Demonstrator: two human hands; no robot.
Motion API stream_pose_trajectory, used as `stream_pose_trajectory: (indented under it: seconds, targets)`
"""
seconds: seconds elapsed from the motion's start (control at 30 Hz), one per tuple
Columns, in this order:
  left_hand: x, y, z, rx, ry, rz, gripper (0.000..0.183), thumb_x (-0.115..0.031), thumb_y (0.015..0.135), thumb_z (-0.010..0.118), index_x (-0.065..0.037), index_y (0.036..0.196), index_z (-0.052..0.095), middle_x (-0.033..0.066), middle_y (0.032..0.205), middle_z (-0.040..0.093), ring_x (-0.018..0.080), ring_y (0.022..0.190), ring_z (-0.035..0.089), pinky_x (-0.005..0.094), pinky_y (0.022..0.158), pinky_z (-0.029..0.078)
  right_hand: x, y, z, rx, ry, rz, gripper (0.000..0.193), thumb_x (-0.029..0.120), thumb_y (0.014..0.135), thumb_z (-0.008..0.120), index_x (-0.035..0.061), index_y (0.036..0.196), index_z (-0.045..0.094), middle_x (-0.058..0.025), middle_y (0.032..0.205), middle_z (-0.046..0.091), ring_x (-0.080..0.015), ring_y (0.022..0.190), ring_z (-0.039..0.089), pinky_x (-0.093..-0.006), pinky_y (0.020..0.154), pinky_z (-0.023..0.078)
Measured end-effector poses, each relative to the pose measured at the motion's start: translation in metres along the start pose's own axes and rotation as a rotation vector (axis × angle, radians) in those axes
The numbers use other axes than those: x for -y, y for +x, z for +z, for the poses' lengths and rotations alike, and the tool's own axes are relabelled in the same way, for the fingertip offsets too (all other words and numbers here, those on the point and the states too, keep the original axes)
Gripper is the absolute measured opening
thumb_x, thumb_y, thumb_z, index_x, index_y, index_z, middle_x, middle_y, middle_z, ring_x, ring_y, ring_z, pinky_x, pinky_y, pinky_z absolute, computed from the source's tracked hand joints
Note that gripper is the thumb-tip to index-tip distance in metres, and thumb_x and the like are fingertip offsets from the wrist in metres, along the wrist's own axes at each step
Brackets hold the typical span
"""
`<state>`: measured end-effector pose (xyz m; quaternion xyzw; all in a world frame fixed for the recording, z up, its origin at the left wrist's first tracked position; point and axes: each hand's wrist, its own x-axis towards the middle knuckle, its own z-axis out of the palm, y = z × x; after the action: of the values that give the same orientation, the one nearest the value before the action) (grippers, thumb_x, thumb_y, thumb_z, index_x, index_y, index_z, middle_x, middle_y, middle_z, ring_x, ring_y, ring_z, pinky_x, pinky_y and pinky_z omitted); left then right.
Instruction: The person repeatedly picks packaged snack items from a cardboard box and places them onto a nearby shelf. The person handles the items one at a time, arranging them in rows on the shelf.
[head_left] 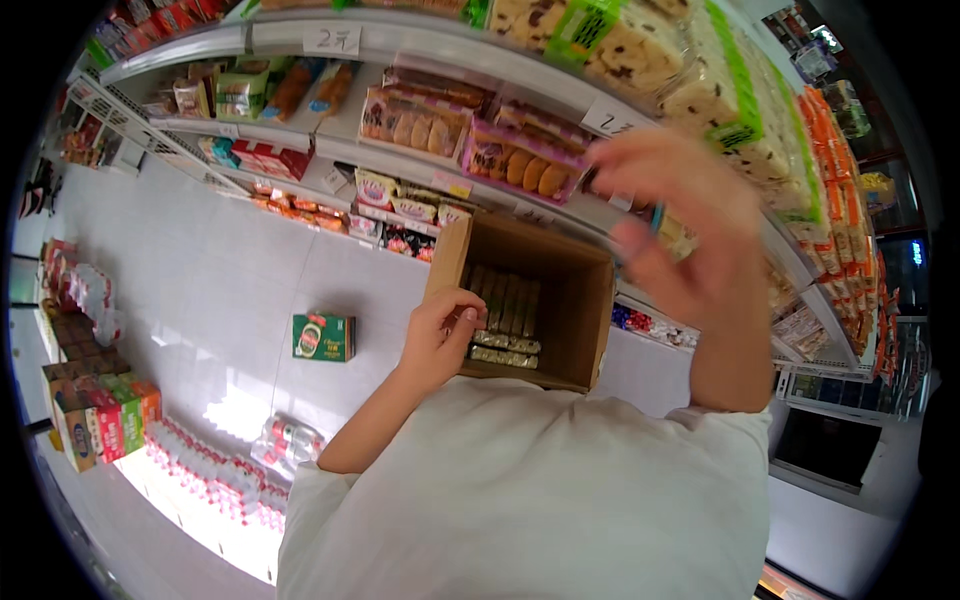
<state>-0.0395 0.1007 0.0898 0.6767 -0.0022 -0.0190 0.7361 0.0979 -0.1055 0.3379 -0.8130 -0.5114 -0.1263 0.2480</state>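
An open brown cardboard box [560, 290] rests against my chest, holding rows of greenish wrapped packets [505, 310]. My left hand [440, 330] reaches into the box's near left side, its fingers curled at a packet; whether it grips one is unclear. My right hand [680, 225] is raised and blurred in front of the shelf, fingers partly bent around something small with a blue edge that I cannot identify.
Store shelves [340, 140] run along the top with pink packs of biscuits [520, 155], bagged bread [640, 50] and small snack packs. A green carton [323, 336] lies on the white tile floor. Bottle packs [215, 480] and coloured cartons [95, 420] stand at lower left.
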Motion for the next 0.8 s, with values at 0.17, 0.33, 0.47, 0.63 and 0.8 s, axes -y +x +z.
stream_pose_trajectory:
  seconds: [0.17,0.33,0.47,0.63,0.8]
  targets:
    - [0.01,-0.02,0.018,0.175,-0.023,-0.139,0.011,0.0,0.103,0.053,0.0,0.104,0.064,0.0092,0.098,0.065,0.0168,0.085,0.07,0.0281,0.071,0.054,-0.03,-0.114,0.18,0.65,0.429,0.511,0.033,0.023,0.094,0.068,-0.0026,0.115,0.068,-0.0219,0.122,0.067,-0.0403,0.115,0.063,-0.0436,0.097,0.052]
    - [0.02,-0.02,0.01,0.381,0.272,-0.08,0.016,0.005,0.1,0.051,0.003,0.105,0.066,0.0124,0.103,0.065,0.0199,0.091,0.069,0.0317,0.08,0.056,-0.066,-0.193,0.336,1.25,0.349,0.844,0.041,0.022,0.086,0.068,0.0009,0.121,0.073,-0.0256,0.128,0.069,-0.0386,0.116,0.069,-0.0499,0.097,0.054]
    - [0.021,-0.019,0.013,0.308,0.136,-0.143,0.017,0.005,0.102,0.049,0.003,0.107,0.065,0.0119,0.103,0.065,0.0189,0.091,0.07,0.0311,0.082,0.057,-0.052,-0.28,0.427,1.178,0.435,0.759,0.046,0.023,0.084,0.069,0.0003,0.124,0.072,-0.0246,0.127,0.07,-0.0383,0.117,0.068,-0.0486,0.098,0.054]
    - [0.035,-0.026,0.012,0.194,-0.027,-0.215,0.016,0.005,0.103,0.048,0.004,0.109,0.063,0.0117,0.105,0.065,0.0173,0.091,0.07,0.03,0.08,0.058,-0.055,-0.272,0.406,1.153,0.374,0.816,0.046,0.022,0.084,0.07,0.0019,0.125,0.072,-0.0237,0.124,0.071,-0.039,0.116,0.069,-0.0481,0.098,0.054]
    - [0.036,-0.025,0.013,0.205,-0.006,-0.153,0.017,0.005,0.103,0.048,0.004,0.108,0.064,0.0116,0.104,0.065,0.0172,0.091,0.07,0.0296,0.079,0.058,-0.059,-0.254,0.386,1.163,0.392,0.772,0.035,0.02,0.081,0.07,0.0004,0.11,0.077,-0.0245,0.115,0.074,-0.037,0.109,0.072,-0.047,0.093,0.057]
